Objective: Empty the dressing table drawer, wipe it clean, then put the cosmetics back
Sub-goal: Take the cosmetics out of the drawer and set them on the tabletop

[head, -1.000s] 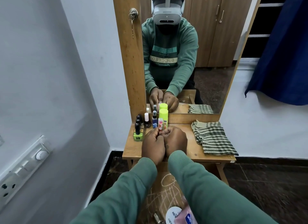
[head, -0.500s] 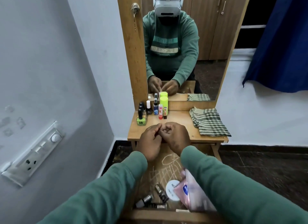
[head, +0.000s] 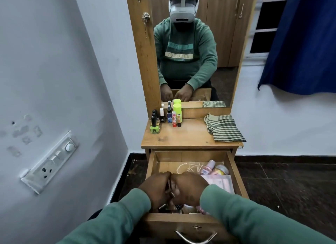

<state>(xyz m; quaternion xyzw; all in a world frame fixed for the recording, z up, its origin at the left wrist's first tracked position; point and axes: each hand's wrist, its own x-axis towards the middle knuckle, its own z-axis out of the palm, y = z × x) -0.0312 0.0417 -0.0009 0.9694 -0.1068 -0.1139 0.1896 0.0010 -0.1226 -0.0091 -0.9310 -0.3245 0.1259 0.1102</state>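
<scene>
The wooden drawer (head: pixel 236 173) of the dressing table is pulled out towards me. My left hand (head: pixel 156 189) and my right hand (head: pixel 189 188) are side by side, touching, low in the drawer's front part with fingers curled down. A small grey-capped bottle (head: pixel 171 194) shows between them, against my left hand's fingers. What my right hand holds is hidden. Pink packets (head: pixel 221 182), a pink bottle (head: pixel 207 168) and a round jar (head: pixel 221 169) lie at the drawer's right. Several nail polishes and bottles (head: pixel 166 117) stand on the tabletop's left.
A folded green checked cloth (head: pixel 225 128) lies on the tabletop (head: pixel 181 136) at the right. The mirror (head: pixel 196 49) rises behind it. A wall with a switch panel (head: pixel 51 162) is close on the left. Dark floor (head: pixel 283 185) lies to the right, the drawer handle (head: pixel 195 236) nearest me.
Both hands have come down from the tabletop's front edge into the drawer's front part, still held together. My view has tilted down, showing the whole drawer.
</scene>
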